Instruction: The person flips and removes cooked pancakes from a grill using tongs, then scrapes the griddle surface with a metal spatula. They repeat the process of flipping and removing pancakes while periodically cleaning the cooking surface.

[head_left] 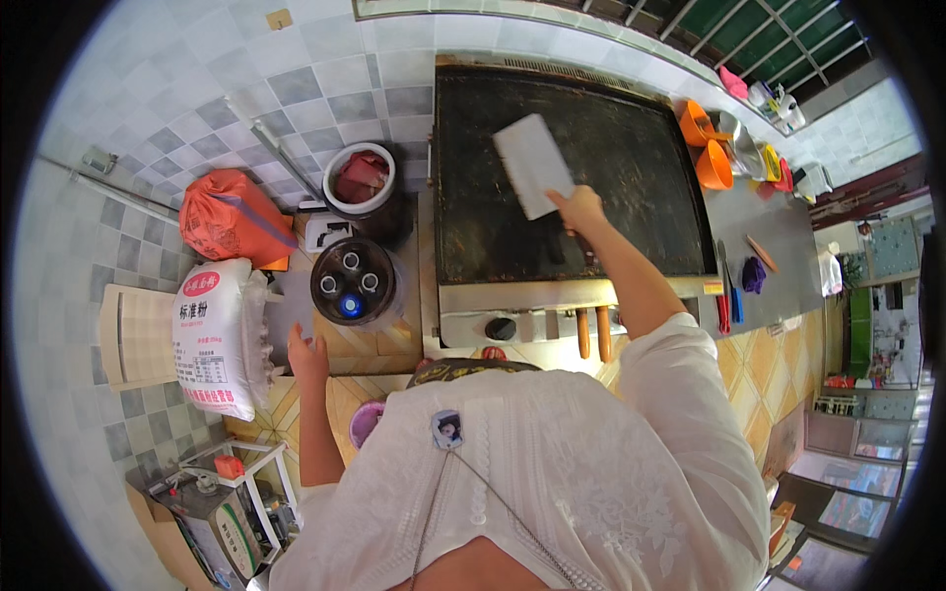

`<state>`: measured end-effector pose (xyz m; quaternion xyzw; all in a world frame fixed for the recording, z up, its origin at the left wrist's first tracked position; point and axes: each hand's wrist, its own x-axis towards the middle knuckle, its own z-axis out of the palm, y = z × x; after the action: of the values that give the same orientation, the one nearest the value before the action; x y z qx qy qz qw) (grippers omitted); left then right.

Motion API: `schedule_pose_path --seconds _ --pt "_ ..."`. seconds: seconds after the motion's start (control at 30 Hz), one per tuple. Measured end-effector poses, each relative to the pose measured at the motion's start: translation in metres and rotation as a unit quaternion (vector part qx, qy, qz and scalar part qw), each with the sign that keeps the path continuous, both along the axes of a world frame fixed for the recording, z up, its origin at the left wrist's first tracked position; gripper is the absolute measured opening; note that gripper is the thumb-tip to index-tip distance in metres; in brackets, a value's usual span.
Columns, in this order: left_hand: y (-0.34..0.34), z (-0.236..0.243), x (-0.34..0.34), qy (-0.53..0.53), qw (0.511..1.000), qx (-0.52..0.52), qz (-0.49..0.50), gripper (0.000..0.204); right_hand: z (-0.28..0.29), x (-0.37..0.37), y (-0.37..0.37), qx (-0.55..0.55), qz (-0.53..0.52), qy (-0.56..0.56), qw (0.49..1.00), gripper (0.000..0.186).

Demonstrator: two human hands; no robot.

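In my right hand (pixel 577 209) is a pale, flat rectangular pad or cloth (pixel 528 160), gripped at its lower corner over the black flat griddle (pixel 463 236). The griddle's steel front has a dark knob (pixel 500 328) and hanging wooden handles (pixel 589 333). My left hand (pixel 307 347) is open and holds nothing, with fingers loosely apart, beside a white printed sack (pixel 217 345) and just below-left of a dark round container (pixel 325 307) with several ringed openings and a blue piece.
An orange bag (pixel 222 217) and white-rimmed bucket (pixel 384 163) stand back left. On the right counter (pixel 793 286) are orange bowls (pixel 714 167), utensils and a purple cloth (pixel 754 276). A tiled wall backs them; a metal rack (pixel 281 463) stands low left.
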<state>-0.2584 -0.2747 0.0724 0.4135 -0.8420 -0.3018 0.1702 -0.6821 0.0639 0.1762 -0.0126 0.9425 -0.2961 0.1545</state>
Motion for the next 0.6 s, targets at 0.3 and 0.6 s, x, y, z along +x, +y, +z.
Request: schedule_pose_path --seconds 0.3,0.6 --pt "0.010 -0.030 0.103 -0.089 0.993 0.034 0.063 0.053 -0.004 -0.115 0.006 0.034 -0.117 0.010 0.993 0.057" --pt "-0.010 -0.039 0.099 -0.098 0.993 0.027 0.056 0.053 0.022 -0.066 -0.110 -0.054 -0.033 -0.041 0.997 0.050"
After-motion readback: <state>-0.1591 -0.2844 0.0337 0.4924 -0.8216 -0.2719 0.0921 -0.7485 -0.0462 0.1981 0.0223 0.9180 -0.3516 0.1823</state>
